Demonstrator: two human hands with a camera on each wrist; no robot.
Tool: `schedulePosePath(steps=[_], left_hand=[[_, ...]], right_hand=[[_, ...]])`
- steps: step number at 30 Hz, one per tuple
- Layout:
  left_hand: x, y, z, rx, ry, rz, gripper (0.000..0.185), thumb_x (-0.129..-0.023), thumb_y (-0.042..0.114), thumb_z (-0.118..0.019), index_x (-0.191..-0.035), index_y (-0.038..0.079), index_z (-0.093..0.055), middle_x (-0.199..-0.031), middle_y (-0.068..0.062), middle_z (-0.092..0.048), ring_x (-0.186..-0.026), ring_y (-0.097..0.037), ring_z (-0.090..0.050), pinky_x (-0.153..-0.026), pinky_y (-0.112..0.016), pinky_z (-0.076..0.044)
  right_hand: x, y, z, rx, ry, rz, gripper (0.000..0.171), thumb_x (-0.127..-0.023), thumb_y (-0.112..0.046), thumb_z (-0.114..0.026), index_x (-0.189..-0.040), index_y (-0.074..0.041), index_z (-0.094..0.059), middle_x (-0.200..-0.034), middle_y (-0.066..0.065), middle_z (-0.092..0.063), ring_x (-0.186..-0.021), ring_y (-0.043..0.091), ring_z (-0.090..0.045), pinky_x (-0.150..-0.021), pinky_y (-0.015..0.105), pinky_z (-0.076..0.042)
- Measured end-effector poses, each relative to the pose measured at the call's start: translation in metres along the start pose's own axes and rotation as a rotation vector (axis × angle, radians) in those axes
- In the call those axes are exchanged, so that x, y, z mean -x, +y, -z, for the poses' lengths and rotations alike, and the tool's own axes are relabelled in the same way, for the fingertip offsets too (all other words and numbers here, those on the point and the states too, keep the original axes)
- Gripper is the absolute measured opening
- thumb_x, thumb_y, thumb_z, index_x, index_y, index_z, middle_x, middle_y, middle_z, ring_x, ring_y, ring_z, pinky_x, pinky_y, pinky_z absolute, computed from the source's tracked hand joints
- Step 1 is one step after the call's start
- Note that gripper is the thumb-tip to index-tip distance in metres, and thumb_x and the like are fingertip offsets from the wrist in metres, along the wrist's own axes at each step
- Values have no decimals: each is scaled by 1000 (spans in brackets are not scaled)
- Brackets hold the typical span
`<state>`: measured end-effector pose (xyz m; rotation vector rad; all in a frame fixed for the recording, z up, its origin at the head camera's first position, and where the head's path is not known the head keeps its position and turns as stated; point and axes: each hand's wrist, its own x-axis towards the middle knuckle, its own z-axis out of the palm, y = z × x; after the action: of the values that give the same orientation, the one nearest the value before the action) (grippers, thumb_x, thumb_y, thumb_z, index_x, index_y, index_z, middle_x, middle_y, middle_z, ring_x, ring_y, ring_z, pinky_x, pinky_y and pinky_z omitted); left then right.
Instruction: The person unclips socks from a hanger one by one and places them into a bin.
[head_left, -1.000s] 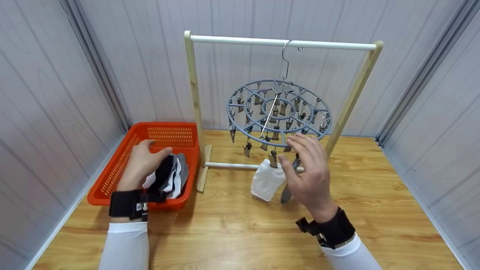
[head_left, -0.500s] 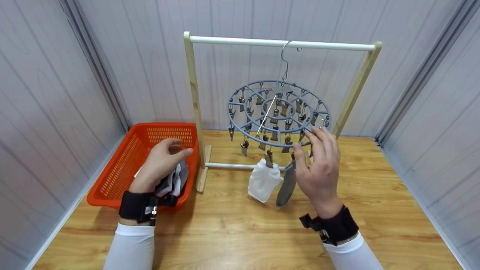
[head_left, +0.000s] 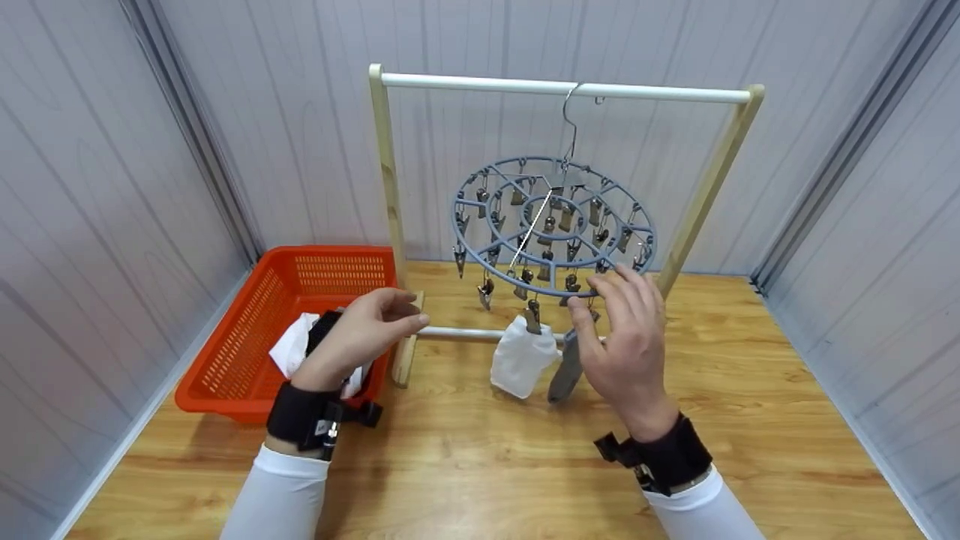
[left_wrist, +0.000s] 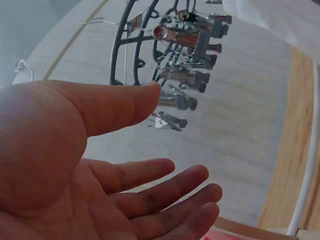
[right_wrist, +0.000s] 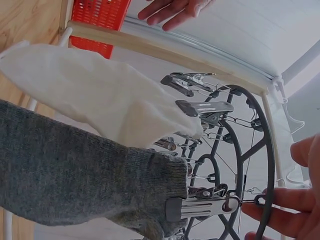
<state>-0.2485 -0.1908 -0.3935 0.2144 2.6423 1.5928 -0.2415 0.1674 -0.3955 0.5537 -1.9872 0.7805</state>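
A round blue-grey clip hanger (head_left: 553, 289) hangs from the rack's white bar. On its near rim, metal clips hold a white sock (head_left: 523, 358) and a grey sock (right_wrist: 95, 172), side by side. My right hand (head_left: 624, 341) is at the hanger's near right rim; in the right wrist view its fingers (right_wrist: 295, 220) touch the ring, and the thumb stands apart from it. My left hand (head_left: 358, 334), with nothing in it, is over the right edge of the orange basket (head_left: 217, 401). In the left wrist view its fingers (left_wrist: 170, 200) are loosely extended, the thumb apart from them.
The basket holds a white cloth piece (head_left: 294, 346) and black ones, partly hidden by the left arm. A wooden-legged rack (head_left: 390, 180) with a white top bar (head_left: 480, 80) stands on the wood-grain table (head_left: 480, 465). Several bare clips (head_left: 485, 292) dangle from the hanger.
My left hand has moved right from over the basket's contents to its right edge. My right hand went slightly right, then back left; the hanger and socks have turned a little leftward.
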Motion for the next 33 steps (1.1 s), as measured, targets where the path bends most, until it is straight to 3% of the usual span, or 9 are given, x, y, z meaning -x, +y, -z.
schedulePosePath(steps=[6,13,23,33], left_hand=[[-5,-2,-15,13,-54,-22,65,-103,33,-82,-155,1,-60,-138,-15,-73,-129,-32,-67,-111,-51,-55],[-13,-2,-42,13,-100,-80,58,-101,32,-84,-146,0,-67,-136,-15,-74,-127,-30,-70,-109,-49,-57],[-20,-10,-71,69,-152,-184,67,-100,28,-85,-154,-2,-59,-155,-22,-62,-143,-42,-60,-117,-56,-50],[-24,-16,-89,83,-157,-173,75,-96,31,-90,-156,0,-57,-155,-20,-62,-143,-40,-59,-121,-58,-45]], right_hand=[[1,-3,-2,-28,-23,42,35,-105,-23,-71,-125,5,-75,-128,25,-75,-139,47,-59,-128,66,-28],[2,-8,-3,-46,-40,67,37,-105,-24,-72,-127,6,-75,-130,23,-75,-135,45,-62,-129,62,-29],[4,-13,-4,-104,-68,99,33,-105,-19,-75,-128,5,-75,-134,21,-73,-134,41,-63,-130,58,-30],[4,-14,-4,-136,-89,129,32,-104,-16,-75,-129,4,-75,-136,20,-73,-133,39,-64,-130,54,-32]])
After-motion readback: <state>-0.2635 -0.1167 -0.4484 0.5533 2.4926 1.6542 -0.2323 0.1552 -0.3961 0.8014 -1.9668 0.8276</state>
